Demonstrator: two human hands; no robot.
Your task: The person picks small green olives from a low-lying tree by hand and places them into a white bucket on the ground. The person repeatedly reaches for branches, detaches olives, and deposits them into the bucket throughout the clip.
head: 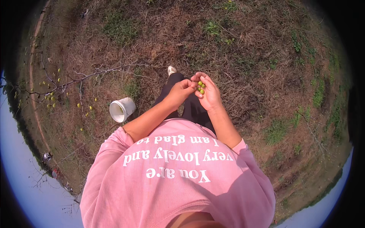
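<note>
Several small round green fruits lie in the cupped palm and fingers of my right hand. My left hand is just beside it, thumb and fingertips brought together at the right hand's fingers; whether anything is between them cannot be told. A white plastic bucket is to the left of my left forearm, with its mouth partly in view and something yellow-green inside. Farther left, a thin, mostly leafless branch bears several yellow-green fruits.
Dry grass and bare soil with green weed patches surround me. My shoe shows beyond my hands. Bare twigs stand at the right. A dirt track runs along the far left, with small unclear objects near the lower left edge.
</note>
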